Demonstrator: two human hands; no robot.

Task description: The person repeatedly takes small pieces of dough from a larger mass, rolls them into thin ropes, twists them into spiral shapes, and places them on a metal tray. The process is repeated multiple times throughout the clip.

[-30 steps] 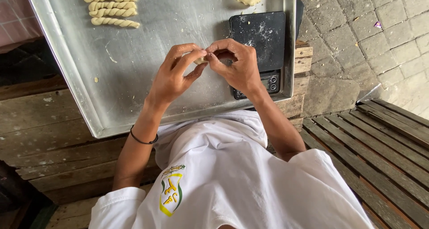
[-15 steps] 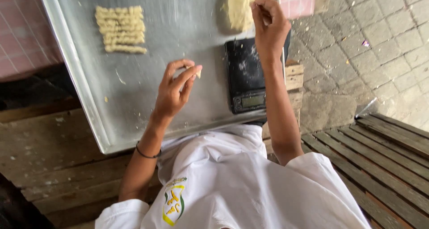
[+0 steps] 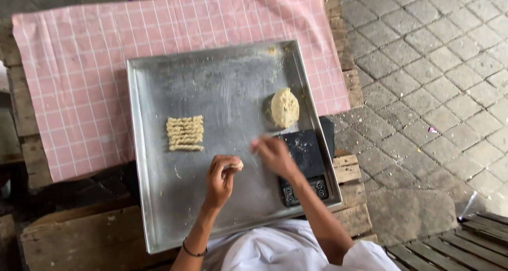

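A large metal tray (image 3: 211, 86) lies on a pink checked cloth (image 3: 79, 80). My left hand (image 3: 221, 177) hovers over the tray's near part and pinches a small piece of dough (image 3: 237, 166) in its fingertips. My right hand (image 3: 272, 154) is blurred, just right of the left, beside the black kitchen scale (image 3: 307, 168); whether it holds anything cannot be told. A lump of pale dough (image 3: 284, 108) sits on the tray beyond the scale. Several twisted dough sticks (image 3: 185, 133) lie in a row at the tray's left.
The tray rests on weathered wooden planks (image 3: 79, 239). Grey paving stones (image 3: 423, 65) spread to the right. A slatted wooden surface (image 3: 465, 244) shows at the bottom right corner. A black band circles my left wrist.
My right hand has come back from the dough lump towards my left hand. The view has pulled back, so the whole tray and the pink cloth show.
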